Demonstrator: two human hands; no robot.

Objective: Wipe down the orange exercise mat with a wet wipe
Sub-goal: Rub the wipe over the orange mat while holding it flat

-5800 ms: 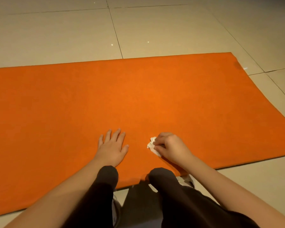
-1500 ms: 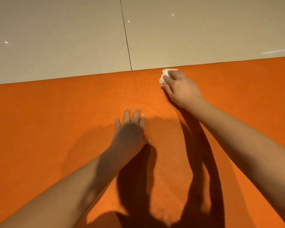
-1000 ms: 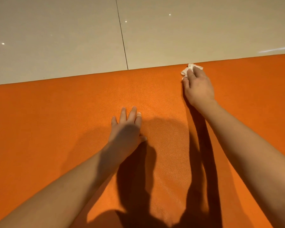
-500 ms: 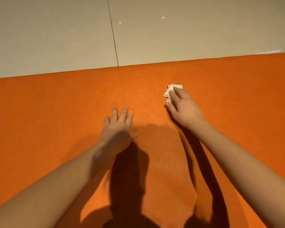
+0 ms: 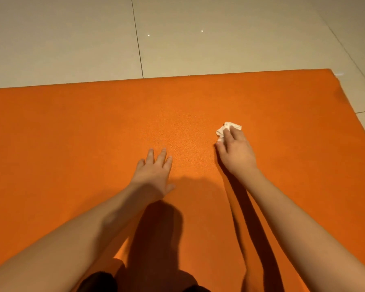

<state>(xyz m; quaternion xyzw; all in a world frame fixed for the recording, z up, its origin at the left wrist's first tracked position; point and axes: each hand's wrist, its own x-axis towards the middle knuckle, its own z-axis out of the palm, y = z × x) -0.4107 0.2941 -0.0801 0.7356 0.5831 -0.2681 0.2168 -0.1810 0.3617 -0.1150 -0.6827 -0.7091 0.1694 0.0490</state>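
1. On the orange exercise mat [image 5: 72, 133], I see the left hand [image 5: 154, 171] lying flat, fingers straight and slightly spread, gripping nothing.
2. To its right and a little farther out, the right hand [image 5: 237, 152] curls its fingers over a crumpled white wet wipe [image 5: 223, 129], holding it down on the mat's surface.
3. Pale floor tiles [image 5: 72, 39] border the mat's far edge.

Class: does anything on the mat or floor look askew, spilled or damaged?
Nothing stands out: the mat lies flat on the tiled floor, and the right hand holds the crumpled wipe against it.
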